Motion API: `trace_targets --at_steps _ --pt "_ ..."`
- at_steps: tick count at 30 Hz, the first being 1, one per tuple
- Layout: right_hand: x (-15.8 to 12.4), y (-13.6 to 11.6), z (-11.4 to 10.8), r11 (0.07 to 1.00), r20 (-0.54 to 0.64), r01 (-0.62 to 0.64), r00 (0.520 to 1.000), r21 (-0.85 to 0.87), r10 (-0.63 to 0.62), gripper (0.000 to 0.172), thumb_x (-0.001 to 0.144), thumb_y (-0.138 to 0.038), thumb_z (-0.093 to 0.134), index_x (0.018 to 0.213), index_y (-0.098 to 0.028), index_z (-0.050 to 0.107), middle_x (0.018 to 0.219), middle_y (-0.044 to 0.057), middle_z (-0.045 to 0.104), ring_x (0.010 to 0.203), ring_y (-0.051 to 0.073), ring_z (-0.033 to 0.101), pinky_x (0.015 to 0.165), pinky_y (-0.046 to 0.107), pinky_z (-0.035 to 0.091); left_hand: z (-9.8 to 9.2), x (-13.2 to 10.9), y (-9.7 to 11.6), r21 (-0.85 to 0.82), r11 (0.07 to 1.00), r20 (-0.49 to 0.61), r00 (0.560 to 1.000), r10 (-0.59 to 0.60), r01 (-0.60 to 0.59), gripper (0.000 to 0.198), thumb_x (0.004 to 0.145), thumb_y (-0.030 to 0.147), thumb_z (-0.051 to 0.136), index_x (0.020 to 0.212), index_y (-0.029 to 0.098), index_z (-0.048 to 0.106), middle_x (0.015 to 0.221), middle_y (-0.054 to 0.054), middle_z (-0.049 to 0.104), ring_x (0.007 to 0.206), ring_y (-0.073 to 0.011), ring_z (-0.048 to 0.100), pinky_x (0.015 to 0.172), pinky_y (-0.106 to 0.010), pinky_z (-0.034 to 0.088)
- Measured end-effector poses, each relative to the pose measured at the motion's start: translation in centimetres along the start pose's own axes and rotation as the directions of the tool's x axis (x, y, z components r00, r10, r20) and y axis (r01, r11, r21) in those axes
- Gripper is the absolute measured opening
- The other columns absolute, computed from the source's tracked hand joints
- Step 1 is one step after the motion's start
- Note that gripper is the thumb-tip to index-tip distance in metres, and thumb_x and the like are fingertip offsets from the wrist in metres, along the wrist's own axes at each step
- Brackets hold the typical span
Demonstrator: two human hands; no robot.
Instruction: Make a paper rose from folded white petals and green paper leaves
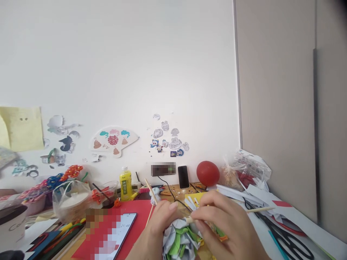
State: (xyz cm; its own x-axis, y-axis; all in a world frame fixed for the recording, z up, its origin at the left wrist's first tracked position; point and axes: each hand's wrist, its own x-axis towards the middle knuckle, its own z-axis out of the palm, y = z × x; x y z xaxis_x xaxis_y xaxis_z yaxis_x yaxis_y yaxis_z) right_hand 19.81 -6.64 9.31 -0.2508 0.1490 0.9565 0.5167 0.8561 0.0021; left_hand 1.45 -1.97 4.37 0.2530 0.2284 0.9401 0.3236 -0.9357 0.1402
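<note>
My left hand [157,225] is closed around a crumpled bunch of white and green paper [180,240] at the bottom middle. My right hand [226,224] pinches a thin wooden stick [260,209] whose left end meets the paper bunch between both hands. A second thin stick [150,196] rises slanting just behind my left hand. Both hands touch the paper bunch, above a red paper sheet [141,216] on the desk.
A phone [119,236] lies on the red sheet at the left. Black scissors [284,236] lie at the right among white paper scraps. Behind stand a yellow bottle [125,184], an upright phone [183,177], a red ball [208,173], a plastic-wrapped cup [72,204] and pipe-cleaner flowers [62,177].
</note>
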Motion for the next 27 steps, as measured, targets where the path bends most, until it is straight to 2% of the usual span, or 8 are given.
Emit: trace_targets --at_steps 2,7,10,13,17,22,27 --pt "-0.1 -0.2 0.3 1.0 0.014 0.014 1.0 -0.002 -0.014 0.016 0.083 -0.009 0.049 0.082 -0.016 0.063 0.072 0.004 0.057 0.061 0.012 0.054 0.052 0.021 0.044 -0.2 -0.3 0.0 0.016 1.0 0.011 1.0 -0.001 0.001 0.067 0.075 0.037 0.066 0.133 0.032 0.036 0.095 -0.003 0.063 0.084 -0.0234 0.065 0.082 -0.043 0.055" --pt "-0.3 0.0 0.4 0.999 0.061 0.009 0.998 0.047 -0.012 0.015 0.083 -0.013 0.05 0.086 -0.016 0.064 0.077 0.005 0.058 0.062 0.011 0.055 0.054 0.022 0.045 -0.8 -0.6 0.2 0.073 0.995 0.079 0.994 -0.074 0.068 0.067 0.07 0.038 0.07 0.13 0.035 0.041 0.097 -0.003 0.066 0.085 -0.0262 0.066 0.075 -0.041 0.058" --pt "-0.2 0.3 0.3 0.995 0.058 0.0 0.998 0.096 -0.005 0.015 0.089 -0.021 0.051 0.082 -0.017 0.064 0.075 0.003 0.058 0.064 0.011 0.056 0.056 0.02 0.046 -0.9 -0.2 0.3 0.029 0.998 0.114 0.992 -0.061 0.058 0.064 0.075 0.035 0.067 0.132 0.034 0.038 0.09 -0.001 0.065 0.081 -0.0226 0.066 0.077 -0.04 0.057" --pt "0.0 0.4 0.3 0.987 0.073 -0.029 0.997 0.161 0.017 0.021 0.092 -0.029 0.05 0.079 -0.017 0.063 0.072 0.002 0.059 0.063 0.01 0.057 0.057 0.019 0.045 -1.0 0.3 0.2 -0.035 0.999 0.167 0.986 -0.024 0.031 0.047 0.085 0.031 0.056 0.13 0.03 0.041 0.081 0.0 0.063 0.069 -0.0179 0.062 0.072 -0.036 0.056" --pt "0.1 0.2 0.4 0.976 0.102 -0.079 0.993 0.203 0.059 0.022 0.091 -0.03 0.05 0.075 -0.017 0.06 0.067 0.0 0.058 0.061 0.009 0.056 0.055 0.019 0.042 -1.0 0.5 -0.1 -0.071 0.997 0.236 0.972 -0.006 0.024 0.035 0.089 0.032 0.049 0.124 0.029 0.046 0.08 -0.001 0.061 0.068 -0.0165 0.059 0.069 -0.032 0.054" --pt "-0.1 0.2 0.4 0.985 0.149 -0.047 0.989 0.166 0.022 0.018 0.089 -0.025 0.05 0.076 -0.017 0.059 0.068 0.001 0.059 0.061 0.01 0.054 0.055 0.02 0.041 -1.2 0.5 0.0 -0.094 0.995 0.229 0.973 0.038 -0.017 0.039 0.088 0.026 0.05 0.126 0.029 0.045 0.084 -0.002 0.062 0.073 -0.018 0.06 0.075 -0.035 0.052" --pt "-0.3 0.4 0.5 0.998 0.172 0.049 0.984 0.029 -0.053 0.029 0.095 -0.027 0.04 0.079 -0.016 0.062 0.066 0.003 0.06 0.057 0.011 0.054 0.051 0.022 0.039 -1.0 0.6 -0.4 -0.062 0.998 0.247 0.969 0.022 -0.007 0.037 0.087 0.023 0.047 0.123 0.029 0.047 0.083 -0.002 0.063 0.071 -0.0175 0.059 0.072 -0.033 0.052"
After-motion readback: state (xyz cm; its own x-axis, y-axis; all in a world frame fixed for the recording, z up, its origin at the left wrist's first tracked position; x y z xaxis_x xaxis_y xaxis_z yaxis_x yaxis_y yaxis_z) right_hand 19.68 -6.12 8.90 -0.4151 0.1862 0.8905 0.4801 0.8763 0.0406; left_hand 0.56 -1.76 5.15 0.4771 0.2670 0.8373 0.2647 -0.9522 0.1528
